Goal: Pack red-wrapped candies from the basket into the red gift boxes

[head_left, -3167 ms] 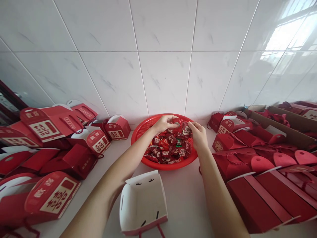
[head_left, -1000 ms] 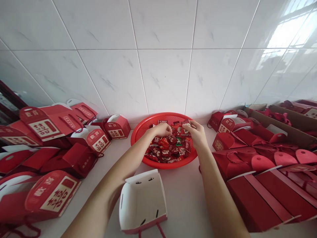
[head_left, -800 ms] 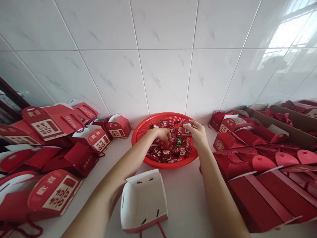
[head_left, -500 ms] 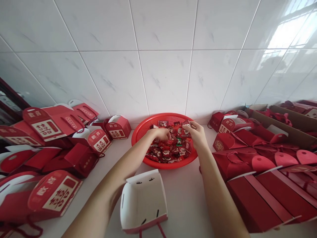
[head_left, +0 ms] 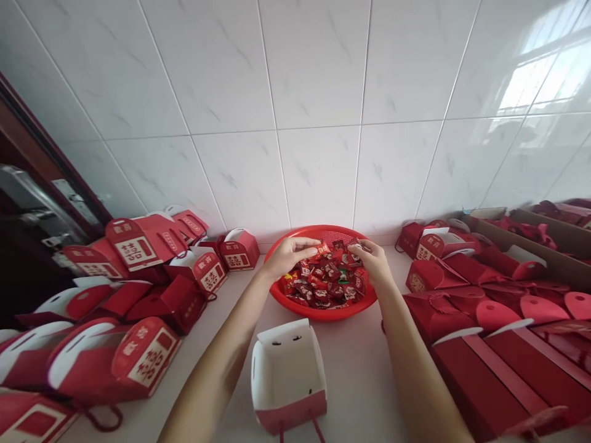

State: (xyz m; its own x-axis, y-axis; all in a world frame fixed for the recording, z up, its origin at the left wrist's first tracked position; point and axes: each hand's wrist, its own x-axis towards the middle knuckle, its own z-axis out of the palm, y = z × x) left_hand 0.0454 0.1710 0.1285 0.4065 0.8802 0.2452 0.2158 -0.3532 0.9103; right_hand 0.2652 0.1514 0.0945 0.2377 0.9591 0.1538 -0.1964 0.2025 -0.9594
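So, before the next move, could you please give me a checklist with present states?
1. Left-hand grip holds an orange-red wrapped packet: ok.
2. Right-hand grip holds a dark-red wrapped packet: ok, though partly hidden.
3. Round red perforated plastic basket upright: ok.
4. White-lined red cardboard box open upward: ok.
5. Box's red cord handle outside it: ok.
6. Gap between box and basket: cannot tell, edges nearly meet here.

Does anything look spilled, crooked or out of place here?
Nothing looks spilled: the visible candies are within the red basket or at the left hand and right hand above it. One red box on the left looks slightly askew, seeming to rest tilted on other boxes, but no damage shows.
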